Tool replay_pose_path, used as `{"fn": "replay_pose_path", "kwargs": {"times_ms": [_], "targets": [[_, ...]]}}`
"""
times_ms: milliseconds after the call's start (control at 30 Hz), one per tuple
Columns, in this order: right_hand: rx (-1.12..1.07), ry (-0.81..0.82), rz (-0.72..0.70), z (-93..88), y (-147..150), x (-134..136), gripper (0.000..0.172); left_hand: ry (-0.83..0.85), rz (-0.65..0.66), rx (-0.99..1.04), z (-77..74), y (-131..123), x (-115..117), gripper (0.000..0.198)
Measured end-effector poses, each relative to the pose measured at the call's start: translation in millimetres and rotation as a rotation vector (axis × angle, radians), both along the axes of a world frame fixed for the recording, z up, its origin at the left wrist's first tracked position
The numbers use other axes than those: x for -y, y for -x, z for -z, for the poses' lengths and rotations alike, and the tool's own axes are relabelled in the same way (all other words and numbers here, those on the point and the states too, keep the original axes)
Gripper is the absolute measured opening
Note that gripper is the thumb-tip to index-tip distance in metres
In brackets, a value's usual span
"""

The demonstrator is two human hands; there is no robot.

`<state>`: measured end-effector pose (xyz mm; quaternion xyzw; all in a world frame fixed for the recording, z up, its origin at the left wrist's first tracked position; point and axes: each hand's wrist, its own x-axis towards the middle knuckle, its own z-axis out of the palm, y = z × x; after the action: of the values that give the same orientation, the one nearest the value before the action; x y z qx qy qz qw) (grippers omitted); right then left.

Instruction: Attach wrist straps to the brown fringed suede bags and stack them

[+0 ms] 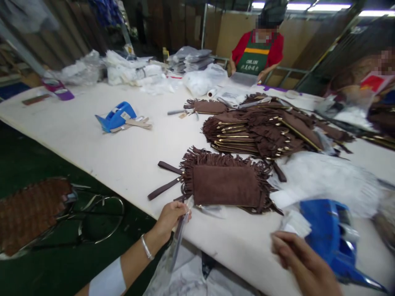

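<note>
My left hand (173, 218) is closed at the table's front edge, pinching a grey strap in clear plastic (177, 246) that hangs below the edge. Just beyond it lies a dark brown fringed suede pouch (226, 185), flat, with two strap loops pointing left. My right hand (304, 259), slightly blurred, is held with bent, closed fingers left of a blue tape dispenser (324, 234). Whatever those fingers may hold is too small and smeared to make out. Small white papers (296, 223) lie against the dispenser, beyond my right hand.
A heap of brown fringed pouches (259, 127) covers the table's middle right. Clear plastic bags (333, 176) lie nearer. Another blue tape dispenser (119, 117) stands left. A co-worker in a green apron (251, 59) stands across the table (83, 139). A stool (33, 209) is at lower left.
</note>
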<state>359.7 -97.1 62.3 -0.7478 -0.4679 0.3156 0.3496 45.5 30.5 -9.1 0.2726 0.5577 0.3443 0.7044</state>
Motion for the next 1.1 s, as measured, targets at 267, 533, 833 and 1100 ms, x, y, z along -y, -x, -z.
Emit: {"fn": "replay_pose_path", "kwargs": {"times_ms": [267, 533, 833, 1100], "targets": [[-0.428, -0.02, -0.592, 48.0, 155, -111, 0.015, -0.088, 0.046, -0.014, 0.5, 4, 1, 0.013], [-0.244, 0.017, -0.703, 66.6, 163, -129, 0.023, -0.166, 0.082, 0.008, 2.1, 6, 1, 0.009], [0.215, 0.019, -0.751, 44.2, 172, -128, 0.023, -0.16, 0.127, 0.05, 9.0, 18, 0, 0.015], [0.356, 0.119, -0.738, 37.9, 180, -131, 0.022, -0.101, 0.11, 0.08, 7.3, 19, -2, 0.026]]}}
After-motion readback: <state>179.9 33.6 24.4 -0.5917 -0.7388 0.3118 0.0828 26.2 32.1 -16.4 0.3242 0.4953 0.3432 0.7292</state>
